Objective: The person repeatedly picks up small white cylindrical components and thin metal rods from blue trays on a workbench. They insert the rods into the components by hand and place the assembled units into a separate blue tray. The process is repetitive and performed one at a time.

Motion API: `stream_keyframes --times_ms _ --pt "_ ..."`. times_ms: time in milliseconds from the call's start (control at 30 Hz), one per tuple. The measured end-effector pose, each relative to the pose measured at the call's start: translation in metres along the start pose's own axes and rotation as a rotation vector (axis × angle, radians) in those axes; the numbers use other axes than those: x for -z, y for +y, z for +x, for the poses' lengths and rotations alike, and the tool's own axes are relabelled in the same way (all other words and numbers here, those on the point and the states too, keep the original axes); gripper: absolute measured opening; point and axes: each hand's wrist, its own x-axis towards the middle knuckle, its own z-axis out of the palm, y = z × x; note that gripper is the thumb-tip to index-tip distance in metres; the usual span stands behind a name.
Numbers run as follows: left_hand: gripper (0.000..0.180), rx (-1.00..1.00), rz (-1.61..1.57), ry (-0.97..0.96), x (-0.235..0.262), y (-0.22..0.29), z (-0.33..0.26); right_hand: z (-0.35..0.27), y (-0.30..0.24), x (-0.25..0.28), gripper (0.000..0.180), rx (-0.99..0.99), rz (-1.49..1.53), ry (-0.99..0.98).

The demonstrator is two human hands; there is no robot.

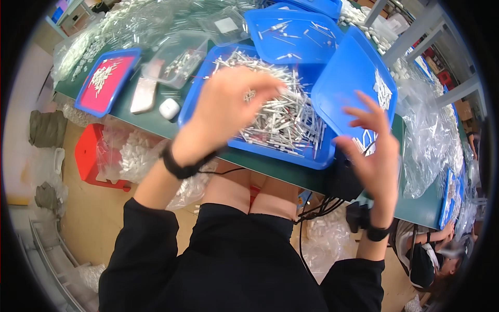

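While the left hand (pixel 226 101) hides white sticks (pixel 291 125), its grip too blurred to tell, right hand (pixel 373 148) blurred, grip wide

Bright lt — fingers (pixel 262 83) blurred — edges bent, rim blk.

The person wears plain black clothing: a loose top (pixel 234 265) whose wide left sleeve (pixel 140 231) and right sleeve (pixel 356 281) end near the elbows. A straight black hem (pixel 249 213) crosses the thighs; shorts or skirt, it is hard to tell. The forearms and hands (pixel 223 101) are uncovered. A black band circles each wrist, the left band (pixel 179 161) and the right band (pixel 378 232) both dark and matte.
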Motion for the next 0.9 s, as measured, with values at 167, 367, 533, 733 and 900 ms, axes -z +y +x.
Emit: stream_keyframes --times_ms 167,367,533,733,900 --pt "0.031 0.371 0.289 -0.156 0.056 -0.095 0.008 -0.005 0.103 0.044 0.031 -0.416 -0.185 -0.095" --pt "0.024 0.742 0.552 -0.281 0.089 -0.217 0.005 -0.025 0.148 0.038 0.022 -0.467 -0.279 -0.329" --pt "0.022 0.939 0.462 -0.358 0.077 -0.207 0.005 -0.023 0.155 0.027 0.02 -0.433 -0.283 -0.332" --pt "0.021 1.025 0.321 -0.221 0.08 -0.214 -0.001 -0.028 0.163 0.019 0.019 -0.392 -0.175 -0.207" --pt "0.023 0.963 0.32 -0.132 0.083 -0.215 0.0 -0.026 0.174 0.012 0.021 -0.393 -0.205 -0.1"
